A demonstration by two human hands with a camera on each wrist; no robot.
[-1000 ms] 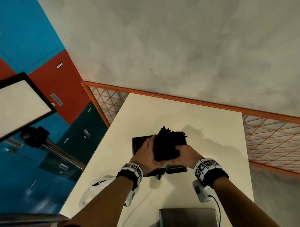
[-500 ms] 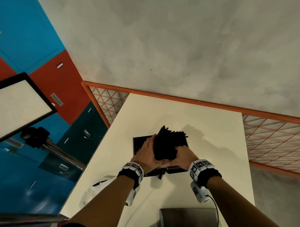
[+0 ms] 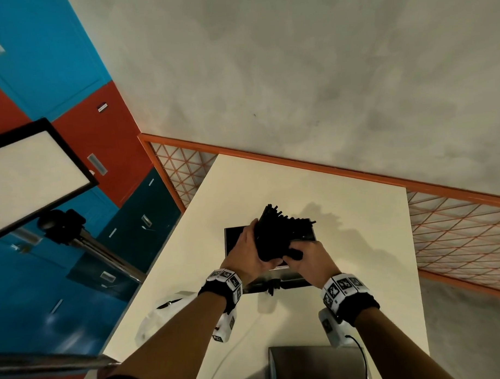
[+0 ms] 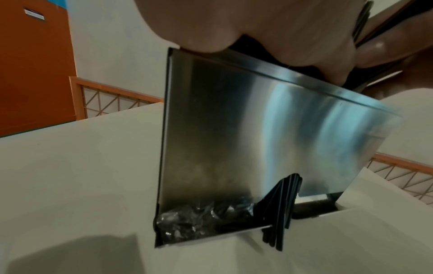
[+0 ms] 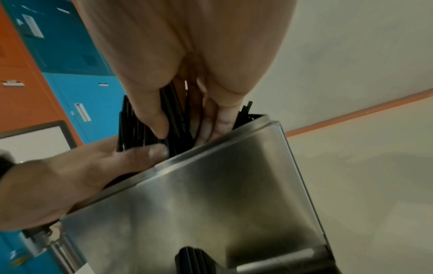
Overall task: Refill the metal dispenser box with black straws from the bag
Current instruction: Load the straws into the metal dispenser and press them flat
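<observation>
We are working in front of a grey concrete wall with an orange rail, at a cream table that is carrying the metal dispenser box, which is standing upright with its top open. Over that opening we are holding the bundle of black straws, its far ends leaning up and away toward the wall and its near ends dipping toward the box; the long axis is running slantwise, not yet level with the box's length. Our left hand is wrapping the bundle's left side, thumb across it, while our right hand is grasping its near end, with the fingers curling among the straws at the rim. To do this well, we judge we should be levelling the bundle along the box's length, keeping both ends squared, and lowering it evenly so that none catch on the rim. A few straws are already poking out of the slot at the bottom front.
</observation>
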